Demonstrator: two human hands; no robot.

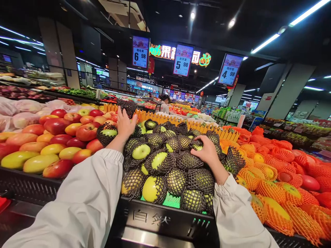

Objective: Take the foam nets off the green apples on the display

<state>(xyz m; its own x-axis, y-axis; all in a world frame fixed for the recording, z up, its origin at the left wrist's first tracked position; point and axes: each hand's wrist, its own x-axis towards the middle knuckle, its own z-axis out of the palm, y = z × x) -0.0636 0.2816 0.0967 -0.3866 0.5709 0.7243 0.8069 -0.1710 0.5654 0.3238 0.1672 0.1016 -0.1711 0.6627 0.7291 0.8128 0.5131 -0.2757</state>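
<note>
While left hand [125, 124] reaches, right hand [207, 152] covers netted apple [197, 144].

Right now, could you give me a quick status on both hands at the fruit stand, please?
Left hand open at the pile's back edge. Right hand resting on a netted green apple. Nothing blocking either hand.

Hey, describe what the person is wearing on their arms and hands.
Both arms wear long, loose white sleeves with gathered, elastic-looking cuffs at the wrists. The left hand and right hand are bare: no gloves. No rings, watch or markings show.
</note>
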